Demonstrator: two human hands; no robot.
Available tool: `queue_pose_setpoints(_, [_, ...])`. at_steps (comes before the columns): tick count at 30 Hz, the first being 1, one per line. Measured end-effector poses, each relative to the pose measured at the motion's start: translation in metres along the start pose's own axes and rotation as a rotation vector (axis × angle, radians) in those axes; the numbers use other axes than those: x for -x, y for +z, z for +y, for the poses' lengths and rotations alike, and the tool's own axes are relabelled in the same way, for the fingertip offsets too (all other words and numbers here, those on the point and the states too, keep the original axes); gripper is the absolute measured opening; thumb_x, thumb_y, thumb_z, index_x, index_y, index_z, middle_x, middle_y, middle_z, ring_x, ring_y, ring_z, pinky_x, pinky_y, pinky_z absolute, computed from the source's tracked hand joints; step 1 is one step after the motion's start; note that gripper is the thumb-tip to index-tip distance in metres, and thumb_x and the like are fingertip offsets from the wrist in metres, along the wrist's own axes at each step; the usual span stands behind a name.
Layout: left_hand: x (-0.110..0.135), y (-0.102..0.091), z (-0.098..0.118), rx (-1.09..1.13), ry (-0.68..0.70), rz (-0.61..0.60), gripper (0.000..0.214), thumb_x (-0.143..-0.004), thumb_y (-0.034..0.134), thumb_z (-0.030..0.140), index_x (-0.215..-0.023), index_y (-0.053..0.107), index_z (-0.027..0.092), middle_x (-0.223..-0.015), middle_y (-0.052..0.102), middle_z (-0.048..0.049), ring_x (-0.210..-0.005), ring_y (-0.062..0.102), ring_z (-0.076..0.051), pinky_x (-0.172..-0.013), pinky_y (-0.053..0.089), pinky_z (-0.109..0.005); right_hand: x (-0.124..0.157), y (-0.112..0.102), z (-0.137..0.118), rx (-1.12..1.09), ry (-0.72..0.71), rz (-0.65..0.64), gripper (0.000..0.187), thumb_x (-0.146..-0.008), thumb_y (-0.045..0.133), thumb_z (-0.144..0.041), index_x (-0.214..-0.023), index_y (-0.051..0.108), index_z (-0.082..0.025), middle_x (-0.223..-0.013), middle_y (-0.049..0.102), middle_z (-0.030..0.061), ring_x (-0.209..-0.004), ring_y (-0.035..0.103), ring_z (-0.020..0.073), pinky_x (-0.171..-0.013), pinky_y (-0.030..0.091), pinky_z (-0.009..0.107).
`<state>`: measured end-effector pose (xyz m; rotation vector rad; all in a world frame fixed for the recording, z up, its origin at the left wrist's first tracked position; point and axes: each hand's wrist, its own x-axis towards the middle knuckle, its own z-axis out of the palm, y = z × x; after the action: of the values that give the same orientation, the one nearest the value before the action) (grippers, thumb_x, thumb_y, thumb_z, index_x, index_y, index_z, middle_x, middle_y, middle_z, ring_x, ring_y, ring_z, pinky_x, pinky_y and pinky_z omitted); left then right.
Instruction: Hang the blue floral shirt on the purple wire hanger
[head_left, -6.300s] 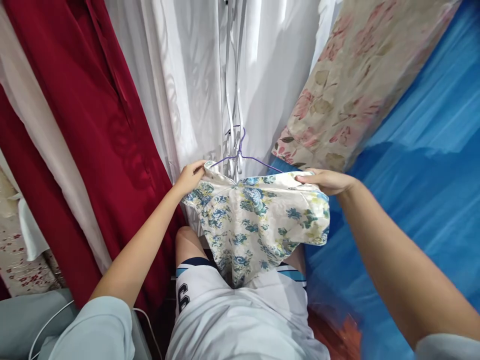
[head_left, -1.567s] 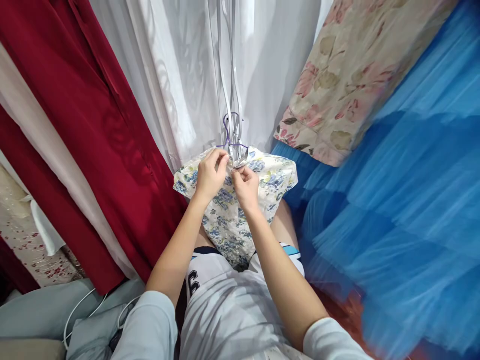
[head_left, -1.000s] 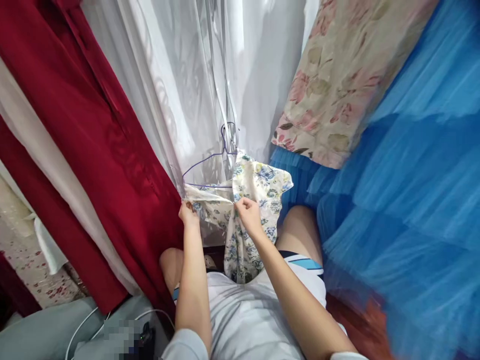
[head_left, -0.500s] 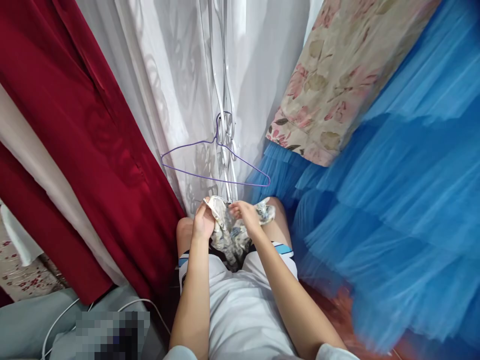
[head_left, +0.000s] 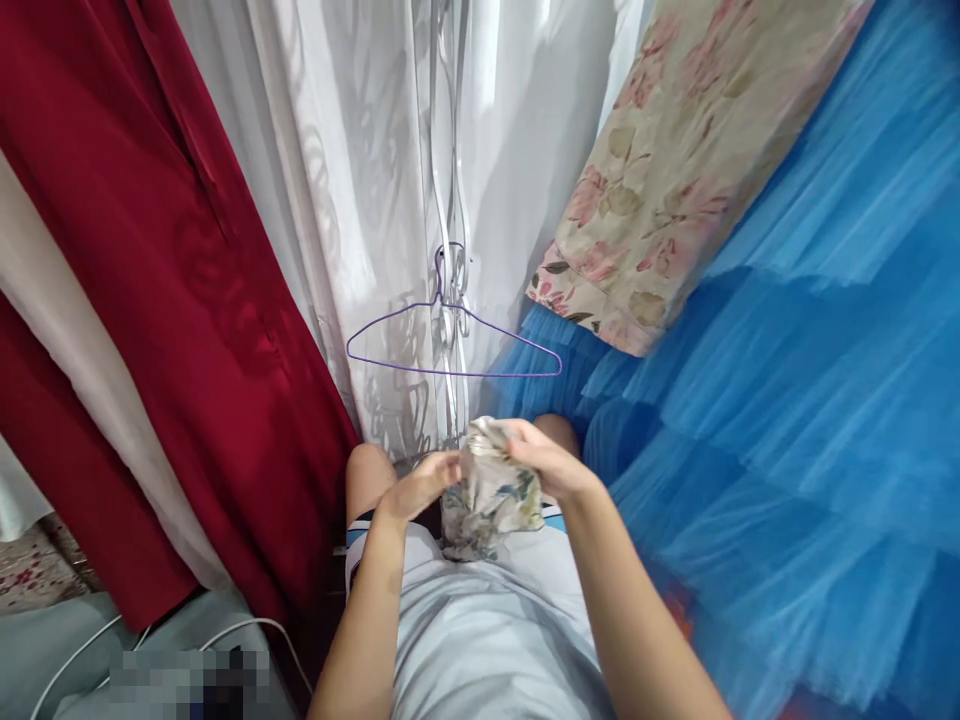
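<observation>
Head view: purple hanger (head_left: 495, 376) hangs mid-frame by white metal scrollwork (head_left: 463, 200); red cloth (head_left: 187, 270) left, ruffled blue fabric (head_left: 795, 400) right. Floral garment (head_left: 499, 495) bunched lower centre, between hands. Right hand (head_left: 551, 460) pinches its upper right edge. Left hand (head_left: 420, 487) just at its left side, blurred; cannot tell whether gripping.

Curly shadows mark the brightly lit white cloth (head_left: 375, 180); the fingers (head_left: 448, 464) look blurred (slightly).
</observation>
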<state>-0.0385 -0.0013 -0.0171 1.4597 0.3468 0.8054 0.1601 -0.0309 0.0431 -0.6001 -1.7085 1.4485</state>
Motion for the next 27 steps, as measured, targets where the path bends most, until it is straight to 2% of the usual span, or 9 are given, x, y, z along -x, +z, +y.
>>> queue_pose_setpoints(3, [0.015,0.007,-0.017,-0.200,-0.073,-0.093,0.054,-0.073,0.074,0.056,-0.107,0.068,0.014,-0.096,0.067,-0.0082,-0.090,0.061,-0.021,-0.081,0.046,-0.028,0.024,-0.023,-0.020,0.050,0.042,0.105,0.045,-0.060,0.086,-0.046,-0.091,0.070,-0.016,-0.076,0.068,0.0027,-0.066,0.063,0.0172,-0.061,0.049,0.025])
queue_pose_setpoints(7, [0.024,-0.005,-0.022,-0.756,-0.180,0.153,0.051,-0.075,0.069,0.061,-0.063,0.062,0.012,-0.060,0.047,0.0019,-0.059,0.041,-0.010,-0.060,0.038,-0.024,0.042,-0.064,-0.049,0.195,0.075,0.405,0.027,-0.058,0.086,-0.029,-0.077,0.072,-0.017,-0.069,0.069,0.0025,-0.059,0.062,0.0170,-0.056,0.050,0.026])
queue_pose_setpoints(9, [0.025,-0.017,-0.014,-0.964,-0.138,0.272,0.055,-0.074,0.068,0.061,-0.051,0.054,0.014,-0.053,0.040,0.0034,-0.057,0.038,-0.010,-0.066,0.041,-0.026,0.039,-0.092,-0.063,0.152,-0.040,0.589,0.022,-0.055,0.084,-0.029,-0.071,0.071,-0.021,-0.065,0.069,0.0026,-0.055,0.061,0.0180,-0.053,0.051,0.027])
queue_pose_setpoints(11, [0.025,-0.028,0.002,-1.035,-0.036,0.315,0.050,-0.077,0.066,0.057,-0.053,0.056,0.015,-0.053,0.045,0.0038,-0.059,0.041,-0.011,-0.083,0.045,-0.031,0.026,-0.119,-0.074,0.142,-0.144,0.691,0.016,-0.057,0.080,-0.030,-0.065,0.067,-0.024,-0.058,0.066,0.0013,-0.049,0.057,0.0154,-0.048,0.047,0.026])
queue_pose_setpoints(15, [0.027,-0.045,0.041,-1.041,0.196,0.379,0.030,-0.082,0.066,0.045,-0.066,0.067,0.019,-0.070,0.065,0.0006,-0.069,0.054,-0.016,-0.110,0.034,-0.042,-0.029,-0.146,-0.084,0.146,-0.130,0.612,0.007,-0.066,0.072,-0.019,-0.069,0.066,-0.017,-0.063,0.068,0.0008,-0.056,0.060,0.0108,-0.055,0.046,0.020])
queue_pose_setpoints(19, [0.031,-0.079,0.061,-1.144,0.354,0.565,0.019,-0.080,0.068,0.038,-0.068,0.068,0.023,-0.081,0.069,-0.0042,-0.082,0.061,-0.023,-0.111,0.032,-0.043,-0.087,-0.132,-0.084,0.069,-0.026,0.415,0.014,-0.074,0.072,-0.023,-0.081,0.068,-0.012,-0.074,0.072,0.0054,-0.068,0.066,0.0157,-0.066,0.052,0.025])
queue_pose_setpoints(22, [0.035,-0.119,0.054,-1.345,0.248,0.676,0.019,-0.083,0.063,0.037,-0.070,0.068,0.024,-0.083,0.068,-0.0061,-0.090,0.060,-0.025,-0.110,0.030,-0.044,-0.111,-0.116,-0.079,-0.002,-0.006,0.340,0.020,-0.069,0.079,-0.027,-0.082,0.070,-0.015,-0.077,0.073,0.0066,-0.070,0.068,0.0194,-0.068,0.055,0.029])
queue_pose_setpoints(25, [0.035,-0.157,0.044,-1.449,0.020,0.677,0.021,-0.089,0.054,0.036,-0.085,0.070,0.024,-0.093,0.070,-0.0080,-0.098,0.059,-0.027,-0.105,0.032,-0.045,-0.120,-0.106,-0.071,-0.024,-0.009,0.294,0.019,-0.067,0.081,-0.021,-0.082,0.069,-0.017,-0.074,0.072,0.0044,-0.067,0.066,0.0179,-0.063,0.055,0.028])
queue_pose_setpoints(27, [0.028,-0.176,0.044,-1.467,-0.049,0.670,0.021,-0.090,0.051,0.034,-0.092,0.069,0.024,-0.098,0.070,-0.0084,-0.104,0.057,-0.027,-0.102,0.032,-0.044,-0.120,-0.104,-0.068,-0.024,-0.023,0.299,0.019,-0.066,0.080,-0.018,-0.080,0.069,-0.017,-0.070,0.071,0.0026,-0.064,0.065,0.0165,-0.060,0.054,0.026])
